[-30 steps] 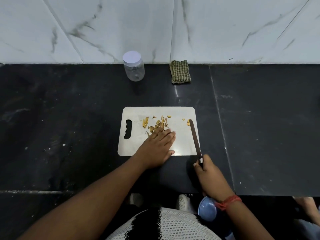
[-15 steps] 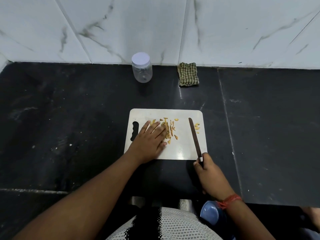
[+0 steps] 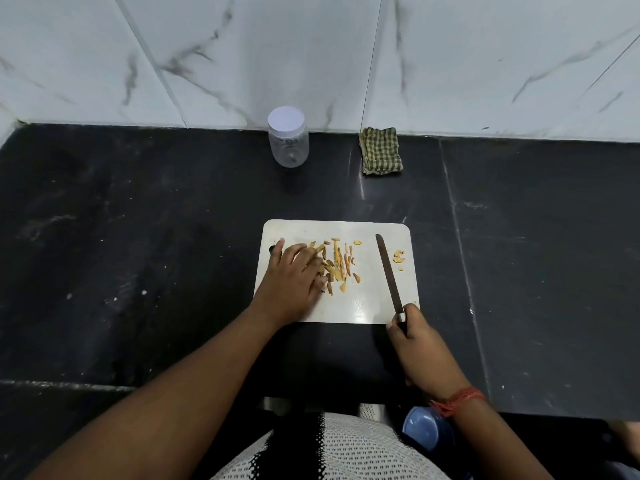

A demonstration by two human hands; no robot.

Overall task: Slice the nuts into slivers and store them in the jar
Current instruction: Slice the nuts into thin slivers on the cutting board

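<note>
— Dozens of thin yellow-tan nut slivers (image 3: pixel 337 265) lie scattered in the middle of the white rectangular plastic cutting board (image 3: pixel 367 306). How will they handle?

— Light and brittle, I'd judge; they would snap or skitter if pushed hard. Better to gather them into a heap and scoop from underneath than to pinch them singly.

— What are the hands doing?

— The left hand (image 3: pixel 294 275) lies palm-down on the board's left part, its fingers (image 3: pixel 313 258) loosely spread and touching the left edge of the pile; it grips nothing. The right hand (image 3: pixel 420 351) has its fingers curled round the handle of the long dark-bladed knife (image 3: pixel 388 271), whose blade lies on the board just right of the slivers.

— Anything uncut?

— A few curved pale nut pieces (image 3: pixel 399 257) sit apart, right of the blade, near the board's right edge.

— And the container?

— The clear plastic jar with a white lid (image 3: pixel 288 136) stands well apart at the back of the black stone desk (image 3: pixel 138 237), against the marble-patterned wall. Its lid is on, so it likely needs opening first.

— What else is around?

— A folded green checked cloth (image 3: pixel 381 150) lies right of the jar, and a blue bowl (image 3: pixel 426 431) shows below the desk's front edge. Nothing stands between board and jar.
</note>
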